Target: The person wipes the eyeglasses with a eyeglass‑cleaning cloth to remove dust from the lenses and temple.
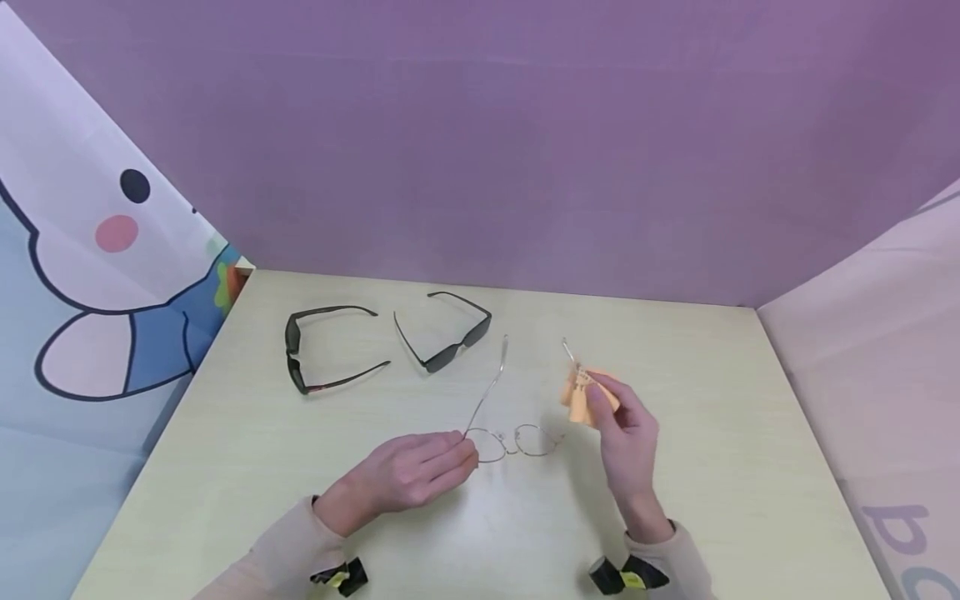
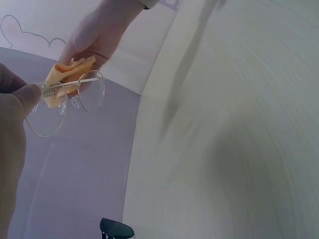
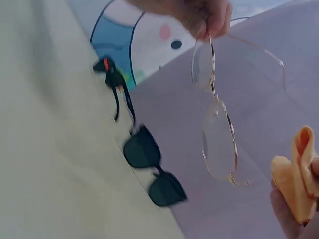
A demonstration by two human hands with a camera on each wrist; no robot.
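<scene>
My left hand [image 1: 408, 471] pinches a pair of thin gold wire-rimmed eyeglasses [image 1: 534, 442] near one hinge, between thumb and fingers. The round clear lenses face up and out, and one temple arm stretches away past my fingers. In my right hand [image 1: 630, 442] is a folded orange cloth [image 1: 579, 406], pinched round the other temple arm, whose tip pokes out beyond the cloth. The left wrist view shows the cloth [image 2: 56, 99] behind the lenses. From the right wrist, the eyeglasses [image 3: 215, 97] hang below my left fingers, above the tabletop.
Two pairs of black sunglasses lie with temples unfolded on the pale table [image 1: 720, 400]: one pair [image 1: 293, 337] at the left, the other pair [image 1: 444, 357] near the back middle. A purple curtain [image 1: 480, 167] rises behind, and a cartoon-printed cloth [image 1: 82, 275] hangs at left.
</scene>
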